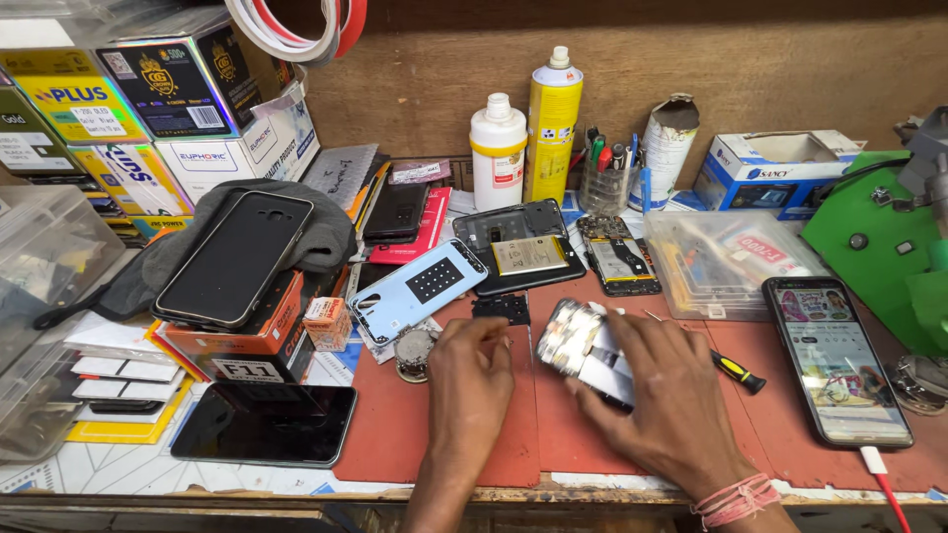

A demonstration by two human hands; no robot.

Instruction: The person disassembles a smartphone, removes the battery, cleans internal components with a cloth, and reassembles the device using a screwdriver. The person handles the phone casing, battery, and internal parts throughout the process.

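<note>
Hands on the red mat [464, 449]: right hand [671, 395] gripping an opened phone [588, 350], left hand [472, 370] curled, empty, below stacked coloured boxes [148, 109].

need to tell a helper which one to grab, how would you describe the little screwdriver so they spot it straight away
Start at the red mat on the workbench and find the lit phone lying at its right end. Just left of that phone, beside the right hand, lies the small screwdriver. Its stubby black and yellow handle sets it apart: everything around it is flat phones and phone parts.
</note>
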